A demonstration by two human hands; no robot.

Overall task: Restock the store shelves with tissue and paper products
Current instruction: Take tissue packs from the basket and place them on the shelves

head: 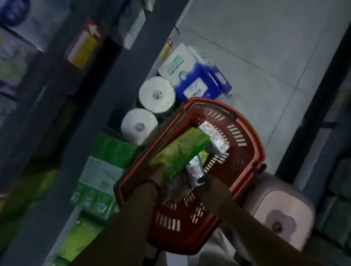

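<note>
In the red shopping basket [250, 132] on the tiled floor [268, 45], the left hand [157, 172] grips a green tissue pack [183, 148] by its near end, the right hand [209, 185], its grasp too blurred to tell, meets a silvery packet [194, 171], while paper rolls [157, 95] and blue tissue packs [190, 80] crowd just beyond the rim.

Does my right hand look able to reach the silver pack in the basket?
Probably yes: the right hand is over the basket, and the silver pack lies uncovered beside the green pack.
</note>
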